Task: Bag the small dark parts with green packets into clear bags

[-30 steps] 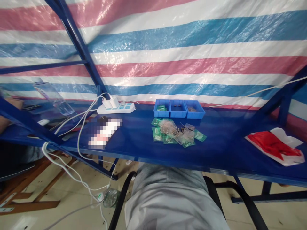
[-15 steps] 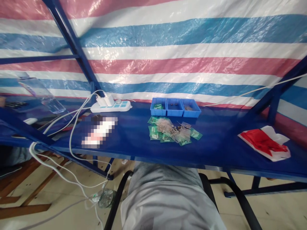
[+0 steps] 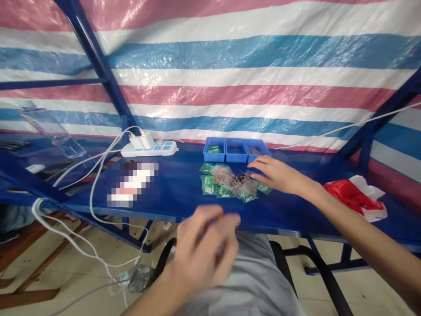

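Head view: the left hand [image 3: 205,245], blurred, curls over the front edge of the surface [image 3: 177,197]; its hold cannot be told. The packets [image 3: 226,184] lie mid-surface before the blue bins [image 3: 236,150]. The right hand [image 3: 278,175], released, touches their right side; a light single-packet pinch seems best.

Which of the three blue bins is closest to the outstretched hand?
The rightmost bin: the right hand lies just in front of it, while the middle bin and left bin sit farther along the row.

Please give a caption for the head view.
At a blue table, the right hand hovers over a pile of small bags before blue bins; the left hand is blurred.
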A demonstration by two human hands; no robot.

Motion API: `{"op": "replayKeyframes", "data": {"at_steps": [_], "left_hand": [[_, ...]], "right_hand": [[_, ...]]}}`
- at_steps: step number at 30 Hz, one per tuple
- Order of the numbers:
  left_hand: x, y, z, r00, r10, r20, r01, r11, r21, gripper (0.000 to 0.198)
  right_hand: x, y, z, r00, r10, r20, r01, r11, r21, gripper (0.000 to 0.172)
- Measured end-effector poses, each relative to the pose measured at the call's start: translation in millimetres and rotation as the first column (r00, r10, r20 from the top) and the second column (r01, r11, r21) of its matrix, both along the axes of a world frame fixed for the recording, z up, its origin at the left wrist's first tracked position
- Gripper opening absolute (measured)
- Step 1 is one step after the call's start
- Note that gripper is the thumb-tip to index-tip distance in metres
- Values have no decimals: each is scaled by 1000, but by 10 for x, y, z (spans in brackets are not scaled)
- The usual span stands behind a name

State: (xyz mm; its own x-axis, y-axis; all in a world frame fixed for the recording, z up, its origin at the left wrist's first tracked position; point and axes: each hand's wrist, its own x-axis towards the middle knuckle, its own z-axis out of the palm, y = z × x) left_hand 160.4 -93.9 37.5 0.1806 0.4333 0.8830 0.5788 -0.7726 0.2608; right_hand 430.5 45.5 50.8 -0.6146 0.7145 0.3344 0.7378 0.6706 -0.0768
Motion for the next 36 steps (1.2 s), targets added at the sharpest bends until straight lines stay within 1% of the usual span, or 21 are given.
{"op": "replayKeyframes", "data": {"at_steps": [2,4,6,8,11,13,14,17,19,21,24,26,27,29,30,32,34,36], "left_hand": [[120,368,37,997,-31,73,37,996,-85,20],[246,815,87,993,-33,115,51,987,-154,18],[360,1254,150,997,-35,73,49,978,-202,21],[444,1629,225,998,-70,-3,67,966,-251,22],[482,2030,303,975,-149,-165,99,956,-278,22],[443,2206,279,943,-204,-264,130,954,-270,23],[408,2271,237,927,-224,-300,144,953,-266,24],[278,2388,27,902,-253,-350,166,951,-259,25],[209,2410,-119,907,-230,-353,147,958,-245,26],[179,2400,-222,904,-215,-370,138,965,-224,25],[202,2361,-291,891,-222,-396,150,967,-204,26],[236,2336,-311,879,-226,-419,156,968,-196,26],[252,2325,-319,873,-223,-434,154,970,-190,26],[277,2301,-329,868,-208,-452,145,975,-169,25],[286,2288,-331,867,-199,-457,142,978,-156,24],[296,2257,-328,866,-184,-465,143,982,-123,25],[298,2229,-318,858,-170,-484,146,985,-88,27],[295,2211,-310,843,-162,-513,155,986,-58,25]], "right_hand": [[13,318,-109,997,-37,66,46,989,-139,33],[18,530,-164,992,-48,115,78,958,-276,35],[10,633,-205,988,-90,129,128,938,-323,36],[-1,665,-265,988,-114,104,143,927,-346,38],[15,672,-385,993,-112,21,112,926,-360,35],[50,681,-453,991,-128,-50,100,922,-373,29],[69,685,-476,987,-137,-85,95,920,-380,26],[104,688,-501,975,-144,-167,73,926,-371,16],[103,675,-493,975,-137,-173,71,937,-342,16],[90,656,-476,978,-131,-159,76,947,-311,19],[74,628,-445,973,-152,-175,103,960,-262,19],[62,613,-427,951,-196,-240,147,967,-207,18],[49,608,-423,930,-218,-297,169,969,-182,18],[2,599,-430,855,-243,-458,177,967,-183,19],[-34,596,-444,798,-249,-549,156,965,-211,19],[-123,590,-487,658,-266,-705,69,953,-295,24],[-216,584,-536,529,-293,-797,-29,932,-362,30],[-287,574,-573,439,-329,-836,-113,903,-414,34]]}}
